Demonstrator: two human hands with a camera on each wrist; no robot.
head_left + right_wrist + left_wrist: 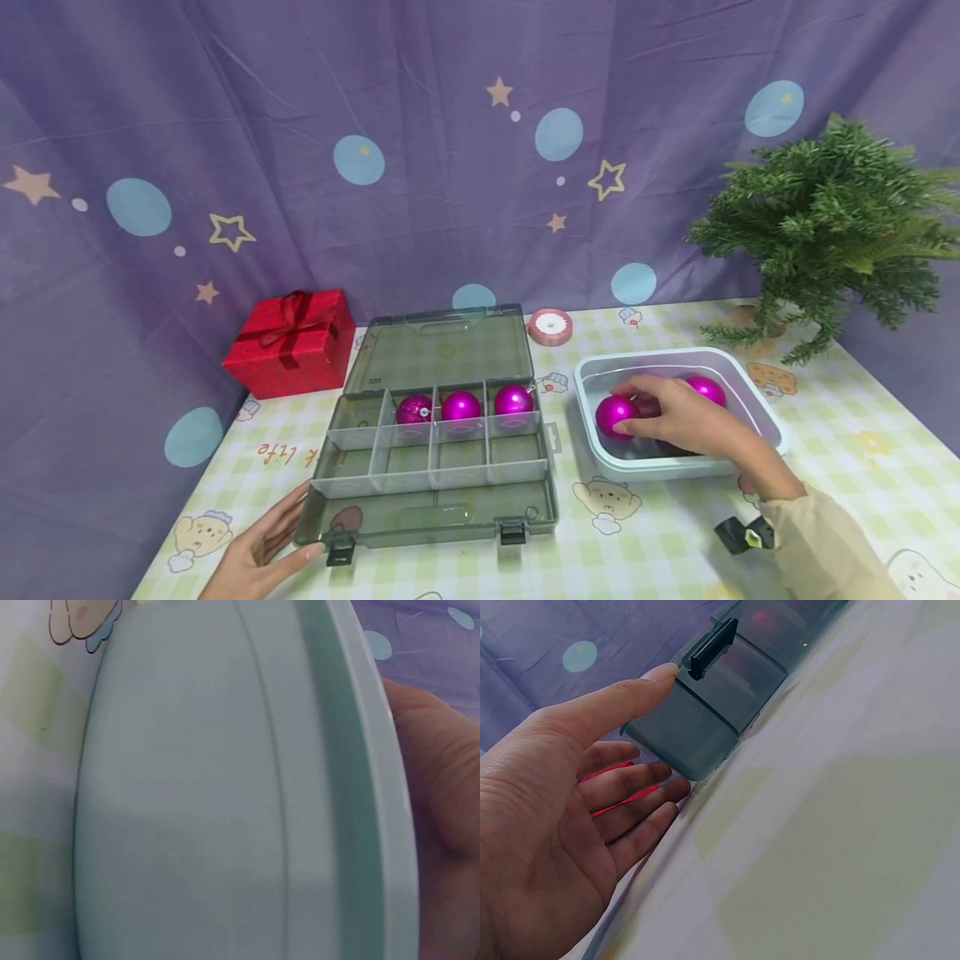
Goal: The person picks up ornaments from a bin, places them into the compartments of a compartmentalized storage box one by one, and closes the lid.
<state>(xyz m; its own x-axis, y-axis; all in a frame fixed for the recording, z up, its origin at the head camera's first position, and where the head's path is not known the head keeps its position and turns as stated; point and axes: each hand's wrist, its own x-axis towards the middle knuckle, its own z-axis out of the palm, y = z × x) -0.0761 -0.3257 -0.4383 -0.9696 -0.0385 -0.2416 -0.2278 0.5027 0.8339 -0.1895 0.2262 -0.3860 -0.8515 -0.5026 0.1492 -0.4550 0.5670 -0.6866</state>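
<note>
My right hand [678, 414] reaches into a pale blue plastic basin [600, 467] and grips a shiny magenta Christmas ball [617, 415] between thumb and fingers. Another magenta ball [707, 390] lies behind that hand. In the right wrist view the basin wall [180, 780] hides the fingers and the ball. At the front left corner of a clear grey compartment box [442, 533], my left hand [258, 546] rests with its thumb against the edge and its fingers loosely extended along the side. The box's lid [442, 354] is raised; one glittery ball [414, 410] and two smooth balls [461, 407] occupy its back row.
A red gift box [288, 350] with a bow stands at the back left. Behind the organizer sits a roll of pink ribbon [551, 327]. An artificial pine tree [832, 217] rises at the back right. A small black item [738, 535] lies by the right sleeve.
</note>
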